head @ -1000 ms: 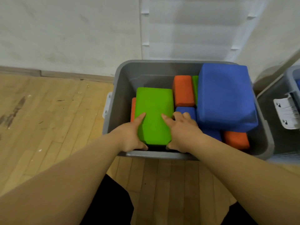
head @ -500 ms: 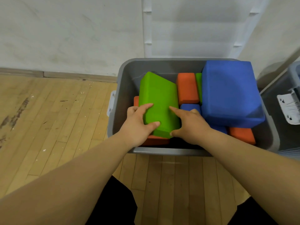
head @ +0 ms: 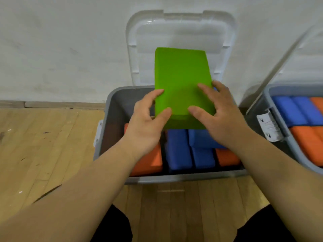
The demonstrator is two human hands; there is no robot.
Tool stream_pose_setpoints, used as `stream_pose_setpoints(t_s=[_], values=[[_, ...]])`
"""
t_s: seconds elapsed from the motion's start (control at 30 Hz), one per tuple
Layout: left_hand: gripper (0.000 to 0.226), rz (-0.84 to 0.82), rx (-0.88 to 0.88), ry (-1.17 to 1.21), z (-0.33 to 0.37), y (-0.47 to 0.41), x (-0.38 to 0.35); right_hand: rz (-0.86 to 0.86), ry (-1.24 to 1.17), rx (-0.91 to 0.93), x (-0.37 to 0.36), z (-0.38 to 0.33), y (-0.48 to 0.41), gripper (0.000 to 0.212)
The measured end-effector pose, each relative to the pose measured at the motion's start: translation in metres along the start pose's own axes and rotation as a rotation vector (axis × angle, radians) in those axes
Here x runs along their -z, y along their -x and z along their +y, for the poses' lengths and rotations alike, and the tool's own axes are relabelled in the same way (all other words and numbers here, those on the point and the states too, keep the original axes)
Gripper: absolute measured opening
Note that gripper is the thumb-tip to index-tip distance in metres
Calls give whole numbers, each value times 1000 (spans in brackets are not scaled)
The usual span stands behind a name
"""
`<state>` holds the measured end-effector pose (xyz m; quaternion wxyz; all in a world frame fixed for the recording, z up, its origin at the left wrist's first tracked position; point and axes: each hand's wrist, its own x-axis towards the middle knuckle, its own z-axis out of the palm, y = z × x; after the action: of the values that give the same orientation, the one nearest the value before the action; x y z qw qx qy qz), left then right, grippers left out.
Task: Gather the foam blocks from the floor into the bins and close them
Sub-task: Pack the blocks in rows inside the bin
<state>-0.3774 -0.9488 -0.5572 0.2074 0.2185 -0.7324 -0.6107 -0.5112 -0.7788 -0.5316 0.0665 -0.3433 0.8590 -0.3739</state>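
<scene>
A green foam block (head: pixel 181 79) is tilted up on end above the grey bin (head: pixel 111 119). My left hand (head: pixel 148 124) grips its lower left edge, thumb on the front face. My right hand (head: pixel 218 117) holds its lower right side with fingers spread over the face. Beneath it in the bin lie an orange block (head: pixel 150 161) at the left, blue blocks (head: pixel 178 151) in the middle and another orange block (head: pixel 227 158) at the right. The bin's clear lid (head: pixel 181 28) leans open against the wall.
A second grey bin (head: pixel 300 154) stands at the right with blue and orange blocks inside, a white latch (head: pixel 269 126) on its side and its lid leaning on the wall. Wooden floor (head: pixel 49 147) stretches to the left. My dark-clothed knees show at the bottom.
The green block has been lifted from lying in the bin and tipped upright above it, both hands still on it. The view has tilted up, showing the lid and the second bin's contents.
</scene>
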Motion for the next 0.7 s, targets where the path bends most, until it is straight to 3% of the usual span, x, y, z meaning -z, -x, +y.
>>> stream_pose_setpoints(t_s=[0.13, 0.23, 0.3, 0.4, 0.5, 0.6, 0.7], values=[[51, -189, -50, -169, 4, -7, -62, 189, 217, -147, 28, 37, 9, 63], [56, -399, -75, -340, -3, -6, -76, 58, 340, -300, 37, 59, 16, 66], [64, -443, -125, -465, -5, -4, -73, 5, 343, -334, 40, 61, 20, 69], [72, -375, -197, -565, -1, -1, -55, 132, 410, -224, 40, 44, 23, 69], [79, -257, -245, -644, -7, -1, -17, 245, 303, 45, 25, 12, 21, 57], [80, -80, -126, -791, -29, 17, 29, 211, 122, 291, -14, -16, 21, 44], [76, 56, 110, -884, -56, 42, 69, 64, -52, 290, -56, -33, 21, 34]])
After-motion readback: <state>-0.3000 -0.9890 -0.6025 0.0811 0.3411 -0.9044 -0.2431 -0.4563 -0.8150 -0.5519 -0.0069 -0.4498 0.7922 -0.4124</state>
